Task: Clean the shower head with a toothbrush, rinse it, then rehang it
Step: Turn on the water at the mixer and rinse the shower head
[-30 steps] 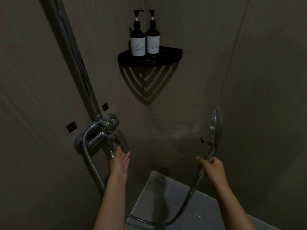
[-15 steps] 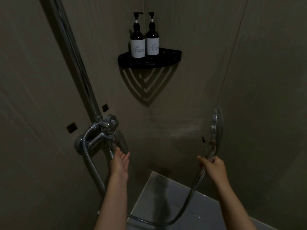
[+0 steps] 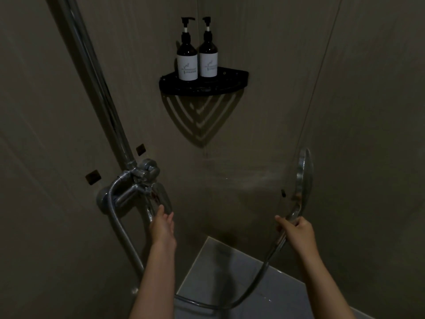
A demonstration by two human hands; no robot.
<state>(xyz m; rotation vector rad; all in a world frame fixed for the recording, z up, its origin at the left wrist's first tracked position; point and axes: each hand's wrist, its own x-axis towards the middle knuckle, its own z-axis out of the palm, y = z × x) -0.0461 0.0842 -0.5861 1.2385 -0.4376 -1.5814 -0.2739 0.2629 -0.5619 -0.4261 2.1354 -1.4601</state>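
Note:
A chrome shower head (image 3: 304,176) stands upright at the right, seen edge-on with its face turned left, and a faint spray leaves it toward the wall. My right hand (image 3: 296,233) grips its handle from below. A metal hose (image 3: 257,282) loops from the handle down across the floor to the chrome mixer tap (image 3: 135,187) on the left wall. My left hand (image 3: 162,226) reaches up with fingers together and touches the underside of the tap's lever (image 3: 163,199). No toothbrush is visible.
A chrome riser pipe (image 3: 96,84) runs up from the tap along the left wall. A black corner shelf (image 3: 204,86) holds two dark pump bottles (image 3: 196,56). Light floor tiles (image 3: 232,272) show below. The stall is dim.
Both hands have barely moved. The left hand stays at the tap lever and the right keeps the shower head upright. The spray looks a little fainter.

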